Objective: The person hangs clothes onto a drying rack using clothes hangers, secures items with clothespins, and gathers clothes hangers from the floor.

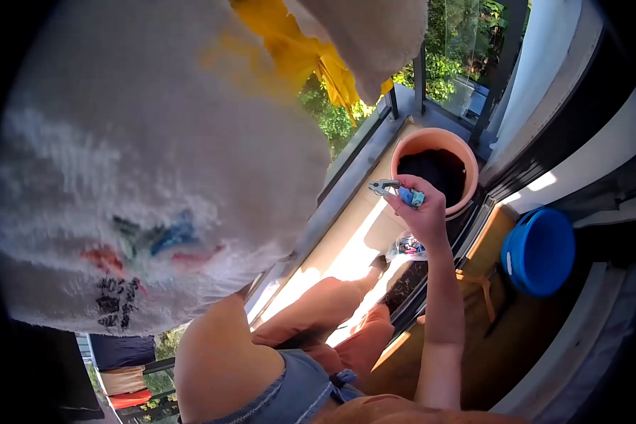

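Note:
My right hand (425, 209) is closed round a few clothes pegs: a grey peg (384, 187) juts out past the fingertips, and blue and teal pegs (409, 197) show between thumb and fingers. Close in front of me, a large pale towel (155, 141) with a coloured printed or stitched motif fills the left of the view. My left arm goes up behind this towel, so my left hand is hidden. Beyond my right hand stands a peach-coloured bucket (401, 146) with dark cloth inside. Below the hand, a clear bag (408, 247) of small coloured items, apparently pegs, lies on the floor.
A yellow cloth (279, 32) hangs at the top beside the towel. The balcony railing (353, 152) runs along the left, with greenery outside. A blue tub (544, 252) is on the wooden floor at right, past the door track (466, 237). More cloths (124, 378) hang at lower left.

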The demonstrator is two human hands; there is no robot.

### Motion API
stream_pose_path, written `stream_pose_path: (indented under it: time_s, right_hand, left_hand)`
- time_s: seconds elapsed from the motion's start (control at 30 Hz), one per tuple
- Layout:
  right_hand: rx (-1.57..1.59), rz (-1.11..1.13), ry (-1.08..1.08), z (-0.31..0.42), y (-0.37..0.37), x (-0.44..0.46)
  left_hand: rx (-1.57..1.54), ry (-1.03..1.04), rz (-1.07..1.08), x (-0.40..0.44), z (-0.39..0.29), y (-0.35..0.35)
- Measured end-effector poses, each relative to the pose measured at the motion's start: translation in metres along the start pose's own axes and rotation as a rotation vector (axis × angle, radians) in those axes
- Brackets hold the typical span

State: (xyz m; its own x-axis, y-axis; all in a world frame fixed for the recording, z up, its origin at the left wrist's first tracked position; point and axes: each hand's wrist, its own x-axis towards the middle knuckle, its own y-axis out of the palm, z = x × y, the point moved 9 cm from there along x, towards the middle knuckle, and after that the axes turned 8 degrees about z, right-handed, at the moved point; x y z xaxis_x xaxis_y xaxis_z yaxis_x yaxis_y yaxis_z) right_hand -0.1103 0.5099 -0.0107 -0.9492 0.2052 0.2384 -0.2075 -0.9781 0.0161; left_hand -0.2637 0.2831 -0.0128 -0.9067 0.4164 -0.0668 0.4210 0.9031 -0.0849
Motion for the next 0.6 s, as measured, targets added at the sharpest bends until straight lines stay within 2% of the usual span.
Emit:
stream_pose_path:
  time_s: [0.07, 0.2, 0.3, 0.4, 0.43, 0.5, 0.6]
  right_hand:
    - [-0.003, 0.020, -0.058, 0.018, 0.011, 0.001]
    - [-0.077, 0.091, -0.202, 0.036, 0.026, 0.021]
    - [-0.163, 0.121, -0.315, 0.044, 0.041, 0.039]
    - [-0.296, 0.148, -0.582, 0.057, 0.059, 0.058]
    - [-0.300, 0.166, -0.589, 0.057, 0.063, 0.063]
    - [-0.104, 0.251, -0.341, 0.035, 0.073, 0.079]
    - [-0.098, 0.272, -0.434, 0.034, 0.085, 0.088]
  left_hand:
    - [-0.049, 0.262, -0.221, 0.002, -0.018, -0.072]
    - [0.016, 0.583, -0.379, 0.004, -0.089, -0.126]
    - [0.114, 0.701, -0.446, 0.018, -0.132, -0.138]
    - [0.202, 0.768, -0.478, 0.039, -0.155, -0.147]
    - [0.236, 0.785, -0.483, 0.044, -0.166, -0.146]
    - [0.278, 0.810, -0.478, 0.048, -0.173, -0.143]
    - [0.320, 0.828, -0.474, 0.049, -0.191, -0.135]
